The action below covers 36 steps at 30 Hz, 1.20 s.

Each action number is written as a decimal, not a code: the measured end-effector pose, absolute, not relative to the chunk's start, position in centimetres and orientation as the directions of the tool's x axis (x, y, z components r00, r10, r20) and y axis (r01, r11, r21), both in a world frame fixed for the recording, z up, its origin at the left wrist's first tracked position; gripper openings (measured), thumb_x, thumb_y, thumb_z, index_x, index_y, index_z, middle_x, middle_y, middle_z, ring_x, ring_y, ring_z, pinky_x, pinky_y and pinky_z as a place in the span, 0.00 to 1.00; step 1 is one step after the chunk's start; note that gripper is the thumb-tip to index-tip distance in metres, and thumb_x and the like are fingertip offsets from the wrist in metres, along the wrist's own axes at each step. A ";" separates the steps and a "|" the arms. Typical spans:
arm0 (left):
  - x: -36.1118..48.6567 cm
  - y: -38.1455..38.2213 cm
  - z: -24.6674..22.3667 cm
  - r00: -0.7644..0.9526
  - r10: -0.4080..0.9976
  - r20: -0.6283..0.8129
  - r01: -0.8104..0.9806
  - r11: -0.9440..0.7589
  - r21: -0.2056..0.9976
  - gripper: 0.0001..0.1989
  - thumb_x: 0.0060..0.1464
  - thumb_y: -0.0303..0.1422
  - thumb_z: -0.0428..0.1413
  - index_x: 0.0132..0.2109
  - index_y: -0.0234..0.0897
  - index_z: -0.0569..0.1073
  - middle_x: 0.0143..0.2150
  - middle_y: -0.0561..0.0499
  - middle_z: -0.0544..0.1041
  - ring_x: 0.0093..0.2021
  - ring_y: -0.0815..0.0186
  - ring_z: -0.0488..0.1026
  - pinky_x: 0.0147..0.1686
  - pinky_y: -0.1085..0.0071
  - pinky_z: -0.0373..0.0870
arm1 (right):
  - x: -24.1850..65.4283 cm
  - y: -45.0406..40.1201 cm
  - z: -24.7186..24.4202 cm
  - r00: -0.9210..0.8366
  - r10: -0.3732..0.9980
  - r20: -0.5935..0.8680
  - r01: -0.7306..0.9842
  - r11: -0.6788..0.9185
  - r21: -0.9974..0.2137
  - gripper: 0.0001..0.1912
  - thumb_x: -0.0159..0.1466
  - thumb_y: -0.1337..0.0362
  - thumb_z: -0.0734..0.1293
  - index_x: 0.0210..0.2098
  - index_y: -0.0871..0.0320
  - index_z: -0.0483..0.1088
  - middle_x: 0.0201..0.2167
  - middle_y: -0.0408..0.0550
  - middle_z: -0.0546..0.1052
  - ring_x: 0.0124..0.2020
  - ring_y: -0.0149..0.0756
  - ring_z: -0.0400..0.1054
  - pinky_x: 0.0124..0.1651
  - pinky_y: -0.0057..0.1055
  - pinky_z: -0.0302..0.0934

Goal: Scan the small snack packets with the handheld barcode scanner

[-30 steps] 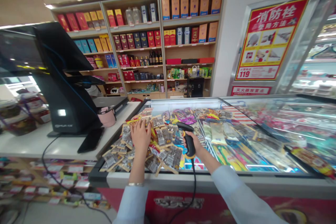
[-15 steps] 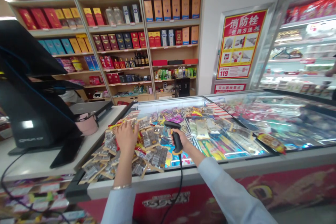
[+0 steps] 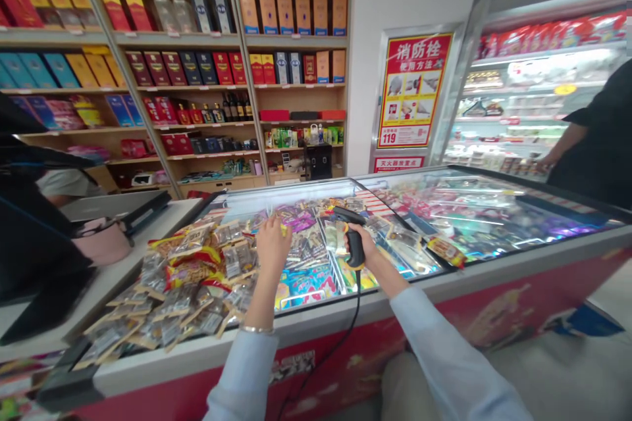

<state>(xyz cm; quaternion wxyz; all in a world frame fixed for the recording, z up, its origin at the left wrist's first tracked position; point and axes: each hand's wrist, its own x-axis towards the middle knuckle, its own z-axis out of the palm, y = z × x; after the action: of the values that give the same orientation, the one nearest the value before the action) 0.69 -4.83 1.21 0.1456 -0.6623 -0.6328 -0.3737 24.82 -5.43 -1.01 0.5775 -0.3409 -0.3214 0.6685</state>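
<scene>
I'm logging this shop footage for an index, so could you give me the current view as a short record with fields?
Left hand: beside the packet pile's right edge, above the freezer; any grasp is unclear
Left hand location: left hand
Right hand: right hand grips a corded black scanner
Surface: glass-topped freezer
Pile: snack packets, some red and yellow
Apart: single packet, right of the scanner
Left side: pink container on a counter
Background: stocked shelves, red-and-yellow poster
Bystander: person in dark clothing, far right
</scene>
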 end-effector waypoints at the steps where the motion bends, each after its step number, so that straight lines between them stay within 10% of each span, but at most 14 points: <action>1: 2.3 -4.6 1.4 -0.052 0.748 0.662 0.942 -0.184 0.282 0.20 0.58 0.35 0.47 0.54 0.32 0.71 0.56 0.39 0.72 0.57 0.54 0.67 0.57 0.59 0.62 | 26.0 -5.5 -1.0 -0.073 0.993 -0.089 -0.554 -0.115 -0.824 0.10 0.57 0.58 0.65 0.26 0.59 0.67 0.14 0.41 0.68 0.13 0.27 0.61 0.16 0.23 0.58; 15: 19.6 0.7 0.7 0.228 0.904 0.362 0.780 -0.392 0.487 0.30 0.58 0.35 0.50 0.66 0.33 0.53 0.60 0.37 0.68 0.59 0.55 0.67 0.54 0.64 0.63 | 42.3 -5.8 -3.0 0.261 0.963 -0.066 -0.556 0.095 -0.826 0.09 0.54 0.59 0.68 0.26 0.58 0.67 0.14 0.41 0.69 0.14 0.28 0.62 0.16 0.23 0.58; 36: 27.8 9.4 -4.2 0.272 0.948 0.163 0.865 -0.315 0.390 0.23 0.53 0.47 0.55 0.50 0.37 0.72 0.54 0.40 0.74 0.58 0.53 0.66 0.52 0.64 0.63 | 45.3 -4.2 -6.8 0.355 0.931 -0.085 -0.526 0.123 -0.841 0.10 0.54 0.58 0.68 0.28 0.59 0.68 0.12 0.40 0.68 0.11 0.29 0.62 0.13 0.23 0.56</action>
<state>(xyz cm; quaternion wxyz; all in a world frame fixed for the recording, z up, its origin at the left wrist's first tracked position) 27.75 9.44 -4.24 -0.1127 -0.7895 -0.5743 -0.1851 45.33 -4.25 -6.82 0.7092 -0.4175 -0.2425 0.5137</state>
